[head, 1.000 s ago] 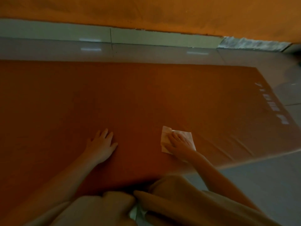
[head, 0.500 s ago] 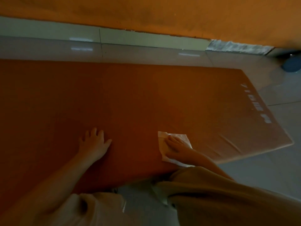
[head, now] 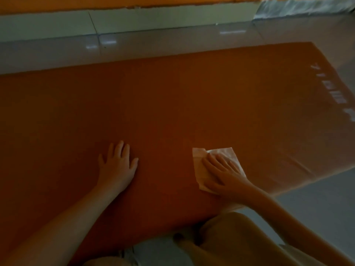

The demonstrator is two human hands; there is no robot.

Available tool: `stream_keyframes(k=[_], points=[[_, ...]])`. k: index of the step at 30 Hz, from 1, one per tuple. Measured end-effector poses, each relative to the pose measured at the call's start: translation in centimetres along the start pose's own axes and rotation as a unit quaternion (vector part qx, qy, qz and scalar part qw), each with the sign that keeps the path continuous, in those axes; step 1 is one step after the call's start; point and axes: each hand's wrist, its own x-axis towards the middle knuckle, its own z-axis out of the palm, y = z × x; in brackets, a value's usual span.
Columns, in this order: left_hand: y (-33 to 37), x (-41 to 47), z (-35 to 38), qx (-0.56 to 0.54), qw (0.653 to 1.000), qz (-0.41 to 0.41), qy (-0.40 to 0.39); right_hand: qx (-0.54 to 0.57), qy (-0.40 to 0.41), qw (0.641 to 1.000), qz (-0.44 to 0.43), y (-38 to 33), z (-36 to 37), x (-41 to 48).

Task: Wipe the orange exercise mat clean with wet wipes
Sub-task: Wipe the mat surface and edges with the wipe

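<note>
Both arms reach out from the bottom of the shot, and everything is pretty dim. The left hand (head: 117,166) lies palm down on the orange mat (head: 172,104), wrist straight, its fingers (head: 119,149) stretched forward and slightly apart. It holds nothing and just sits flat on the surface.

The right hand (head: 222,175) comes in at an angle from the lower right and also lies flat, on top of a white wipe (head: 226,153). Its fingers (head: 217,160) are straight and spread a bit, pressing the wipe down onto the mat rather than bunching it. The wipe lies opened out, and its far edge and left side stick out from under the hand. It sits near the mat's close edge, toward the right end and well apart from the left hand.

The mat lies flat on a grey tiled floor (head: 172,43) and fills most of the view. A strip of bare tile runs between its far edge and the pale skirting (head: 172,18), with an orange wall (head: 115,0) above that. There's white lettering (head: 334,91) along the mat's right end, too blurry to read, and a couple of creases (head: 299,162) near that corner. A bent knee (head: 230,231) covers part of the mat's near edge, right under the right forearm. In the top right corner is something crinkly and silvery (head: 303,6), and I can't tell what it is.
</note>
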Motion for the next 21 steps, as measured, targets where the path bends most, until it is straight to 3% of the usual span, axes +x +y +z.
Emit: stream_keyframes(k=[3,9,12,15,18,21], points=[[0.0,0.1,0.0,0.011,1.0,-0.005,-0.015,0.018,-0.024,0.999,-0.025,1.1,-0.5,0.4],[-0.1,0.5,0.6,0.017,1.0,-0.009,-0.008,0.01,0.028,0.999,0.043,0.4,-2.6,7.7],[-0.1,0.6,0.6,0.016,1.0,-0.014,-0.015,-0.048,0.036,0.996,-0.066,-3.5,-2.3,8.6],[0.0,0.7,0.3,0.016,0.999,-0.017,-0.023,-0.067,-0.014,0.987,-0.142,-3.9,-2.2,8.2],[0.1,0.5,0.1,0.024,0.999,-0.017,-0.028,-0.119,0.016,0.989,-0.09,-0.7,-3.1,9.0],[0.0,0.4,-0.1,0.026,0.999,-0.013,-0.034,-0.081,0.062,0.994,0.04,1.5,-3.6,10.9]])
